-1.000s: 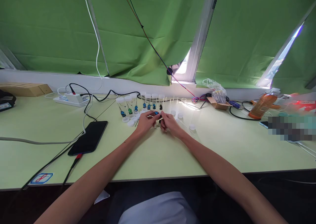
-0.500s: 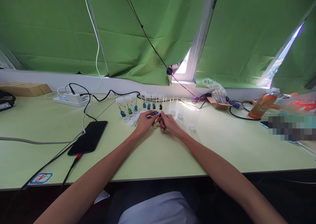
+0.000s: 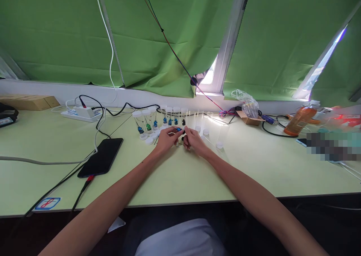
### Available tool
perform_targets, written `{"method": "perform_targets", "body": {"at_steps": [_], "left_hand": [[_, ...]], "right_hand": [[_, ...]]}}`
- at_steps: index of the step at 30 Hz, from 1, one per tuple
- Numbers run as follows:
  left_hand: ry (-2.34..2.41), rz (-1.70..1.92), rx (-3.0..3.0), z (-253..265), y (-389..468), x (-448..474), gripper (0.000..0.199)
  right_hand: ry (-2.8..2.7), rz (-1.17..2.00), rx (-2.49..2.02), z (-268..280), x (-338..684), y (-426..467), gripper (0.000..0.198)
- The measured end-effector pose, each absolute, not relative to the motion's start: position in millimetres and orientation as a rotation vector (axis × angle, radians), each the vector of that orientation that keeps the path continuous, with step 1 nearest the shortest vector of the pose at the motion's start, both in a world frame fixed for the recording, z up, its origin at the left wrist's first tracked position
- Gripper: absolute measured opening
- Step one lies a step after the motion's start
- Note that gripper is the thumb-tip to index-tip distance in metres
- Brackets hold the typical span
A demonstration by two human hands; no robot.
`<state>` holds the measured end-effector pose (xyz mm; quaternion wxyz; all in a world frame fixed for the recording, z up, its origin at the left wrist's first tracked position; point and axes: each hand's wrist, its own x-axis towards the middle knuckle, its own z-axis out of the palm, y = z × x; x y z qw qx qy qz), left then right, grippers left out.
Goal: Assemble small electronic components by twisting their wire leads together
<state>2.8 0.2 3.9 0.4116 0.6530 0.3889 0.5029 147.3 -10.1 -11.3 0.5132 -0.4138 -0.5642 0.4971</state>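
Note:
My left hand [image 3: 166, 137] is closed, its fingertips pinching a small blue part [image 3: 178, 129] that shows just above them. My right hand [image 3: 195, 138] faces it from the other side, thumb and fingers pinched on a small black piece [image 3: 184, 132] touching or nearly touching the blue one. Below the fingertips a thin metal bit [image 3: 178, 144] shows; which hand it belongs to I cannot tell. Behind the hands stand several clear tubes with white caps [image 3: 137, 114], holding small blue, green or black parts on thin wires, such as a green part [image 3: 148, 127].
White caps [image 3: 149, 140] lie left of my hands; more clear tubes and caps [image 3: 219, 145] are to the right. A phone [image 3: 100, 157] with a cable lies left. Farther off are a power strip [image 3: 81, 115], a small carton [image 3: 249, 118] and an orange drink bottle [image 3: 301, 119].
My right hand has shifted very slightly to the right, and the gap between the hands has widened a little. The tubes and everything else stay put.

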Motion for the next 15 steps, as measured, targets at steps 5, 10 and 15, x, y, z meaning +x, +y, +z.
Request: {"method": "perform_targets", "body": {"at_steps": [5, 10, 15], "left_hand": [[0.974, 1.264, 1.663, 1.6, 2.7, 2.3, 0.039], [0.975, 1.265, 1.674, 0.3, 3.7, 2.0, 0.04], [0.983, 1.279, 1.685, 0.2, 4.7, 2.0, 0.039]], "right_hand": [[-1.354, 1.219, -0.997, -11.4, 146.8, -10.1, 0.053], [-1.356, 1.236, -0.998, -11.8, 146.6, -9.8, 0.055], [-1.382, 1.234, -0.99, -11.2, 146.8, -10.5, 0.058]]}}
